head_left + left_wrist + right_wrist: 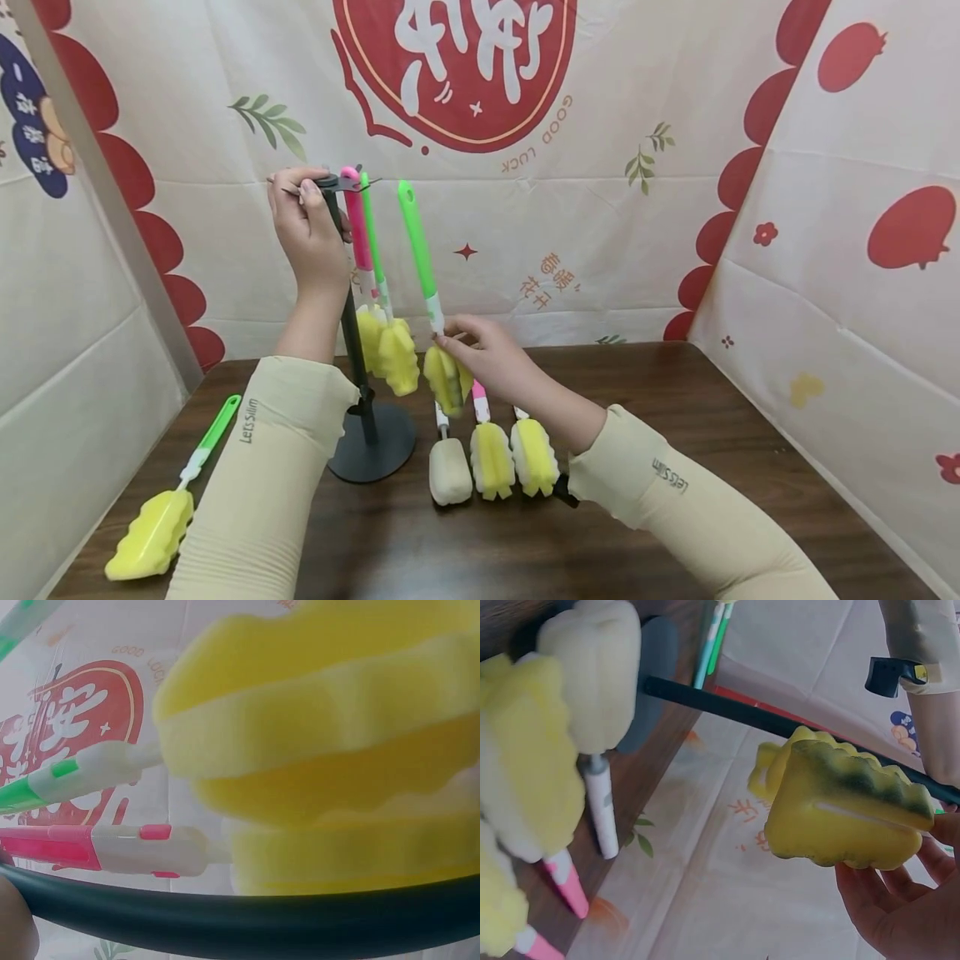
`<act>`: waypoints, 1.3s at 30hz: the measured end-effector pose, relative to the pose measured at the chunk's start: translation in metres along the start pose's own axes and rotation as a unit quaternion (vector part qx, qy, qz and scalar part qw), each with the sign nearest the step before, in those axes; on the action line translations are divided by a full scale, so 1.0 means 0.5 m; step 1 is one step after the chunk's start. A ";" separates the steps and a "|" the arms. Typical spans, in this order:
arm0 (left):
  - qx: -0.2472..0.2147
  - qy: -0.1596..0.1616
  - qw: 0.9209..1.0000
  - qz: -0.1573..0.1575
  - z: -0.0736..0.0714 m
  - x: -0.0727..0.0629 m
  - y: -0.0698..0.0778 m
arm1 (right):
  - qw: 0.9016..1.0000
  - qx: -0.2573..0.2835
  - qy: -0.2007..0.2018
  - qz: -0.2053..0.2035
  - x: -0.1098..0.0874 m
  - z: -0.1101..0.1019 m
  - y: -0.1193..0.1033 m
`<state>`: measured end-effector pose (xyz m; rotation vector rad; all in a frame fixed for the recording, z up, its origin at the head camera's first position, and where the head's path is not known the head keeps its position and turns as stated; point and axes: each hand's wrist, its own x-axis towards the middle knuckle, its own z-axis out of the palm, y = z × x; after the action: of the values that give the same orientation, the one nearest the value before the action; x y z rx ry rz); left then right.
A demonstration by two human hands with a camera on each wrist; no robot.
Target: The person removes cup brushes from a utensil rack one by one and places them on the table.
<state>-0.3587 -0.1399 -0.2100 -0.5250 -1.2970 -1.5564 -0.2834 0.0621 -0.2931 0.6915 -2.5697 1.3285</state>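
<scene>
On the far left, a green-handled brush lies on the dark wood-grain table, its yellow sponge head wavy along the edges and joined to the plastic handle by a pale neck. The left hand grasps the top of a matte black stand, fingers curled about the thin prongs and pole head. The stand is a slim round pole on a flat disc base, and 2 brushes hang from its top: a pink-handled brush and a green-handled hanging brush, both of smooth plastic with white collars and ridged, spongy yellow heads that sit close together.

Just right of these, well above the table, is the held brush, tilted, handle upward with a hole in its rounded tip. Its thick sponge has scalloped edges and a dark greenish band; whether that is colouring or shadow I cannot tell. Below it on the table rest 3 more brushes in a row: a white-sponge brush with a smooth, rounded block head, then 2 yellow-and-white brushes with lobed, layered foam.

The right hand pinches the held brush near its neck, where handle meets sponge. Behind everything, a creased cream cloth carries red scallops and printed leaves.
</scene>
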 end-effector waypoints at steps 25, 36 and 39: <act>0.008 0.006 1.000 0.024 0.006 -0.016 0.019 | 0.999 -0.015 0.005 0.042 -0.114 -0.083 0.031; 0.008 0.011 0.999 0.031 0.001 -0.023 0.035 | 0.997 -0.059 0.017 0.038 -0.156 -0.106 0.071; 0.005 0.011 0.999 0.031 0.000 -0.025 0.039 | 0.996 -0.070 0.016 0.049 -0.168 -0.112 0.081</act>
<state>-0.3366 -0.1335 -0.2110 -0.5359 -1.2598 -1.4993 -0.2322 0.1547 -0.3191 0.5226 -2.6703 1.1625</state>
